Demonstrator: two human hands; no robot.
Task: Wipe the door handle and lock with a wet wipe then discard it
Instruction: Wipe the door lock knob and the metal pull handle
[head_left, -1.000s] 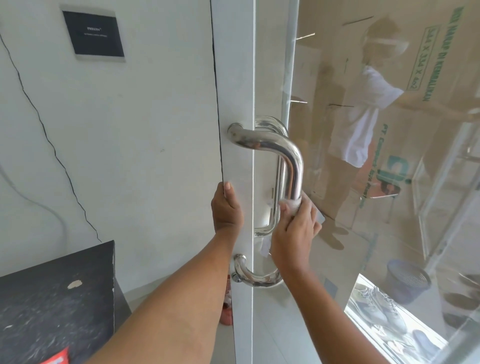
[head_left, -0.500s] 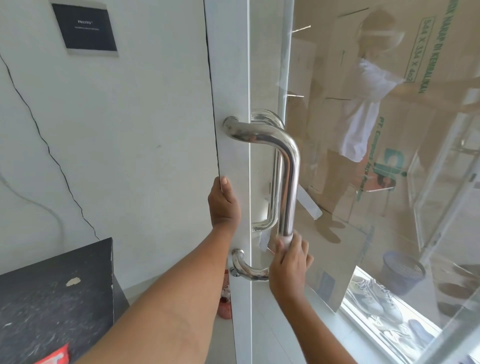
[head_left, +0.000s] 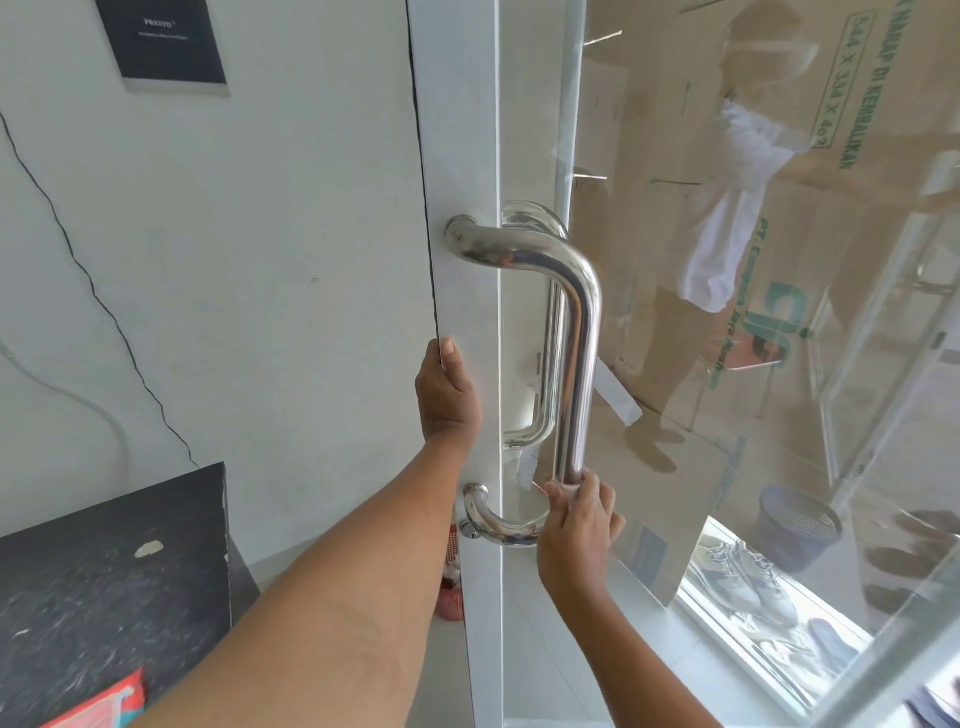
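A polished steel D-shaped door handle (head_left: 579, 332) is fixed to the white frame (head_left: 462, 156) of a glass door. My left hand (head_left: 447, 397) grips the frame's edge, level with the middle of the handle. My right hand (head_left: 576, 525) is closed around the handle's lower bend. The wet wipe is pressed under its fingers, with only a small white corner (head_left: 527, 465) showing. A small round fitting (head_left: 469, 531) sits at the lower mount. I cannot make out a lock clearly.
A black speckled counter (head_left: 104, 582) with a red packet (head_left: 101, 699) stands at the lower left. A dark sign (head_left: 161, 41) hangs on the cracked wall. Behind the glass are a blue mesh waste basket (head_left: 797, 525), shoes (head_left: 743, 577) and a large cardboard box (head_left: 857, 156).
My right hand has slid with the wipe from the middle of the handle's bar down to its lower bend. My left hand has stayed on the door edge.
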